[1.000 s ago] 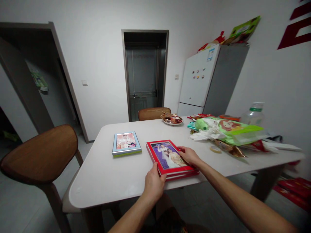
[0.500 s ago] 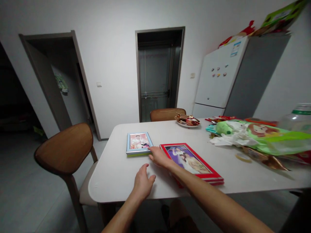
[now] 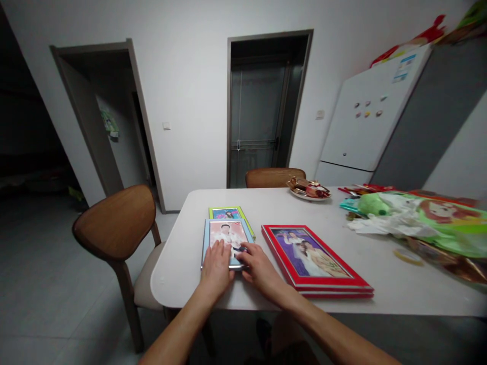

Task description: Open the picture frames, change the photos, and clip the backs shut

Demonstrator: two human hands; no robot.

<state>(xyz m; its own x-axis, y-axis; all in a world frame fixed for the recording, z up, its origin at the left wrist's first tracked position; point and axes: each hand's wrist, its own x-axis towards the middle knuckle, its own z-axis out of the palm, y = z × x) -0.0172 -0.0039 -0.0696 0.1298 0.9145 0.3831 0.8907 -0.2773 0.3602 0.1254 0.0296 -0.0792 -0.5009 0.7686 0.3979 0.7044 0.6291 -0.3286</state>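
Both my hands are at the near edge of a blue picture frame (image 3: 206, 238). My left hand (image 3: 217, 263) lies over its lower left part, fingers stretched forward. At its lower right corner, my right hand (image 3: 258, 263) has its fingers curled round the edge, thumb low. The blue frame partly covers a yellow-green picture frame (image 3: 243, 218) behind it. To the right, a red picture frame (image 3: 327, 280) lies on top of another red one, untouched by either hand.
The white table (image 3: 178, 284) also bears a plate of wrapped items (image 3: 310, 190), a green bag (image 3: 449, 223) and a tape roll (image 3: 408, 256). Brown chairs (image 3: 117, 223) stand at the left and far sides. A fridge (image 3: 353, 121) is at the back right.
The blue frame has come nearer to me, uncovering the yellow-green frame. My left hand has moved from the bare table onto the blue frame; my right hand has drawn back with it. The view has turned slightly left.
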